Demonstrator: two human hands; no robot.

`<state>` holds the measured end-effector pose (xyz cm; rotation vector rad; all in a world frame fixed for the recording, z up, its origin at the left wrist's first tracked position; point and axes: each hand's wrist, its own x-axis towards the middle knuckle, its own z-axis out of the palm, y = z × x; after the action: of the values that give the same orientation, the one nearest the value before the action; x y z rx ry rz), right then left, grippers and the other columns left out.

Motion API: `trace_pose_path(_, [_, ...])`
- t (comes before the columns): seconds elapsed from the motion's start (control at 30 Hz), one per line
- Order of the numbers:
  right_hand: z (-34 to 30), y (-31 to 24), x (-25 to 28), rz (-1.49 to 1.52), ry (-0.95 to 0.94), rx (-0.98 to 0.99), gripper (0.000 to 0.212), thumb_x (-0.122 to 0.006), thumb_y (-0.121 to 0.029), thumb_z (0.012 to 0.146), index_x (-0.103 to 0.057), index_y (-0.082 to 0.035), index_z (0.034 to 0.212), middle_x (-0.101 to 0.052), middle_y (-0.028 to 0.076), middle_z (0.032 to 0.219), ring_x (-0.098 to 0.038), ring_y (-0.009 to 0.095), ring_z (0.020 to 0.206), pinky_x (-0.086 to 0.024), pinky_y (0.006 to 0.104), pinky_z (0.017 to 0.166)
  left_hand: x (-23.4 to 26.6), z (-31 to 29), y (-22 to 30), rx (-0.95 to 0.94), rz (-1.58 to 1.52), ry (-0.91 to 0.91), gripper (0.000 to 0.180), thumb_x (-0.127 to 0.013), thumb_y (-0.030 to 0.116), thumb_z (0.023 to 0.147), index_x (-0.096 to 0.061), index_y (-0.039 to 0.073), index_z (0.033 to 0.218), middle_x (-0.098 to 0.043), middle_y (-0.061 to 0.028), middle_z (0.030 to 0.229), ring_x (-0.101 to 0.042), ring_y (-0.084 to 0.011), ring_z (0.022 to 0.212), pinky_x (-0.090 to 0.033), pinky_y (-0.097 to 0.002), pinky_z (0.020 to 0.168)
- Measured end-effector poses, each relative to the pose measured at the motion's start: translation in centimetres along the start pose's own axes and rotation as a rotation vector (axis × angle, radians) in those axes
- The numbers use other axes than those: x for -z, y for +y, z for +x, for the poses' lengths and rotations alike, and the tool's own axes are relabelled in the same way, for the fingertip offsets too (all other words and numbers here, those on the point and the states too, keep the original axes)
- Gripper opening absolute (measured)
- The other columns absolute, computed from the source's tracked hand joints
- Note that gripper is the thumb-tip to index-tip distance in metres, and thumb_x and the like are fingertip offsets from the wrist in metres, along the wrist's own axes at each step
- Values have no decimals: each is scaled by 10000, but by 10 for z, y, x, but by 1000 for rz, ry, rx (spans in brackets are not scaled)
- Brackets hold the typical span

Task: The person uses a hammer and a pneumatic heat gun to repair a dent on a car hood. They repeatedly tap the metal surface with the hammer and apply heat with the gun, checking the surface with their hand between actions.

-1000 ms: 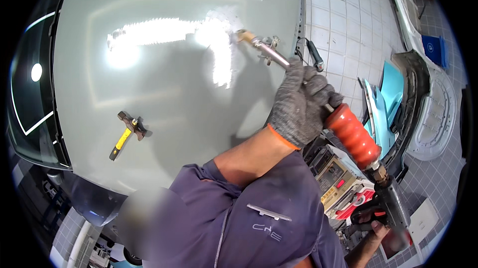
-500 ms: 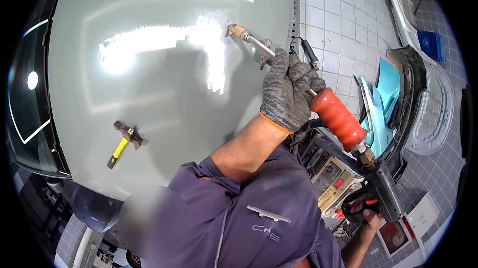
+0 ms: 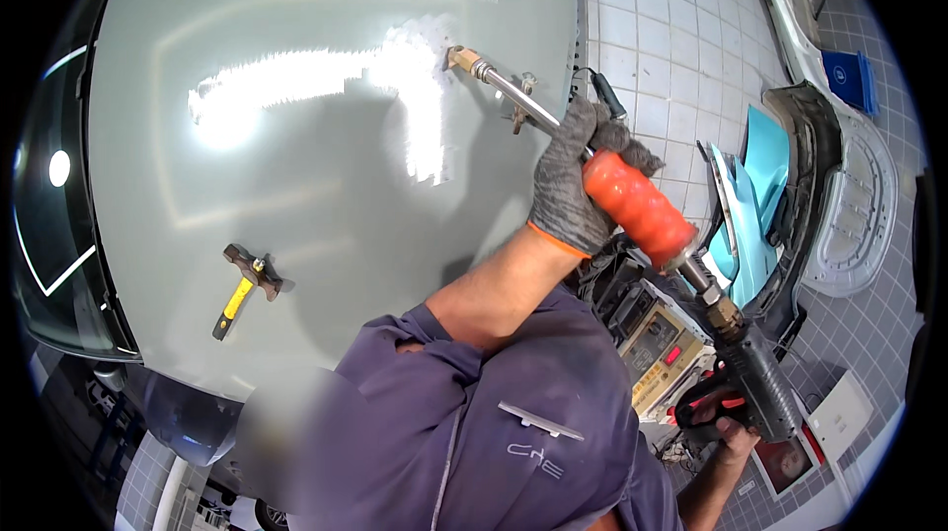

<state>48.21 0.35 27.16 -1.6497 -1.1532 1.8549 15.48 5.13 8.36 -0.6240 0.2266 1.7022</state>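
Observation:
A long dent puller of the slide-hammer kind crosses the view, its brass-coloured tip at the edge of a shiny bare-metal patch on a grey-green car panel. In a grey knitted glove, my left hand is closed around its rod at the upper end of the red ribbed sliding weight. Some fingers are behind the weight. At lower right my bare right hand grips the black pistol handle, its fingers partly hidden.
A hammer with a yellow-and-black handle lies on the panel. A small metal clamp sits near the panel's edge. Beside my body stands a beige control box. Turquoise parts lean at right; a blue bin stands farther off.
The red weight has slid up the rod against my left hand, baring rod below it. My left hand has shifted slightly right. The right hand keeps its grip.

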Motion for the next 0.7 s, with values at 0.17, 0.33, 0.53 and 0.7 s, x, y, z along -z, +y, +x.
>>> trace_pose_path(0.17, [1, 8, -5, -2, -14, -7, 378, -741, -206, 738, -653, 20, 1028, -666, 165, 814, -671, 335, 708, -533, 416, 684, -5, -22, -9, -3, 195, 51, 172, -680, 283, 971, -623, 121, 957, -624, -26, 805, -601, -187, 733, -541, -413, 786])
trace_pose_path(0.33, [-11, 1, -14, -348, -1, 180, 370, -736, -203, 737, -653, 20, 1021, -667, 169, 817, -669, 338, 708, -531, 418, 681, -9, -8, 34, -102, 112, 85, 444, -592, 535, 982, -515, 174, 735, -539, 16, 672, -528, -121, 615, -479, -315, 611])
trace_pose_path(0.53, [4, -24, -17, -1191, -318, 707, 319, -702, -161, 730, -644, 24, 984, -657, 157, 831, -651, 344, 714, -522, 410, 661, 25, 1, 38, 93, -274, -421, 434, -545, 492, 1010, -455, 180, 722, -414, 50, 598, -419, -128, 516, -445, -331, 562])
trace_pose_path(0.7, [-11, 7, -16, 53, 12, 2, 563, -681, -224, 778, -502, 77, 1218, -623, 144, 715, -620, 278, 570, -557, 380, 569, -24, -11, 16, -137, 10, 194, 334, -527, 394, 1055, -490, 136, 846, -398, 28, 666, -420, -177, 601, -504, -412, 725])
